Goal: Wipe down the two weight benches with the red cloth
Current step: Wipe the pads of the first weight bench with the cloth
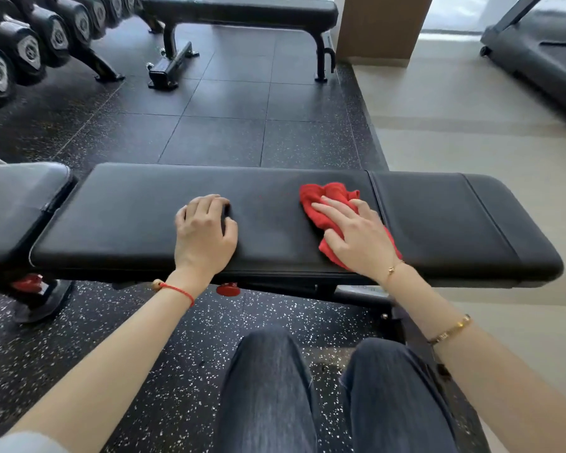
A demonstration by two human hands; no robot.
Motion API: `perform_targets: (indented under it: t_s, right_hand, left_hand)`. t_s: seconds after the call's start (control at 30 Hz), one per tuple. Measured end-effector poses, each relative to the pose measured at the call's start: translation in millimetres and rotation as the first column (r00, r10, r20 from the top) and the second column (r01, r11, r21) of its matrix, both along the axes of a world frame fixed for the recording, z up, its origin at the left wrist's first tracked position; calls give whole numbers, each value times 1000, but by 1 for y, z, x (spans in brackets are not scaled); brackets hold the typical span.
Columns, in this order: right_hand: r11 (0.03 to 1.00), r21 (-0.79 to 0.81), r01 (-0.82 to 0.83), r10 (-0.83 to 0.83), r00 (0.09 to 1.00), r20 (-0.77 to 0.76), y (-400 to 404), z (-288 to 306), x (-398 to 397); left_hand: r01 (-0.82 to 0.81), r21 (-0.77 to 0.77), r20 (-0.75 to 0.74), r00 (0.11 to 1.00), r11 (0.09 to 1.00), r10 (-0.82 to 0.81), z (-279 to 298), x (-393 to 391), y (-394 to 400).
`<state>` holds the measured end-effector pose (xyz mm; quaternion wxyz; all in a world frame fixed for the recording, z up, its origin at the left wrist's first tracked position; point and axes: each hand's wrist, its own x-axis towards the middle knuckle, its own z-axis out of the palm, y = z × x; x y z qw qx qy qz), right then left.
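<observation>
On near bench [128, 223]: right hand [356, 237] flat, pressing red cloth [327, 201]; left hand [203, 230] curled, empty.

Crumpled red cloth [332, 204] on the near black padded bench [275, 220], right of centre; second bench [242, 9] beyond.

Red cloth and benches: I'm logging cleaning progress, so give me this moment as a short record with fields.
cloth: red cloth, bunched, lying on the near bench pad
near bench: near bench, black, across the view
right hand: right hand pressing flat on the cloth
left hand: left hand resting on bare pad, fingers curled, holding nothing
far bench: far bench, nobody at it
nearby: dumbbell rack at left, treadmill at right
</observation>
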<state>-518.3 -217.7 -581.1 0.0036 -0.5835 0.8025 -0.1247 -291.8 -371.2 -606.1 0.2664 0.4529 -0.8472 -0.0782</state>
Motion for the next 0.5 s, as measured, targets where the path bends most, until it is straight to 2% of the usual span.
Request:
perform_targets:
  t_s: [0.1,0.17,0.23,0.4,0.5]
  right_hand:
    - [978,22,206,-204,978,-44,-19,5,-26]
    - [966,35,257,-256,966,-48,-42,7,-19]
    - [977,48,209,-206,976,-67,-57,8,3]
    - [994,54,-94,96,994,-43,-39,1,73]
    - [987,49,-154,156,987,-41,-14,1,71]
  left_hand:
    - [4,2,10,1000,1000,-4,-1,1,0]
    - [6,10,17,1000,1000,-7,-1,0,1]
    - [12,12,23,1000,1000,-12,-2,1,1]
    - [14,18,30,999,1000,-14,-2,2,2]
    - [13,19,19,1000,1000,-13,-1,3,3]
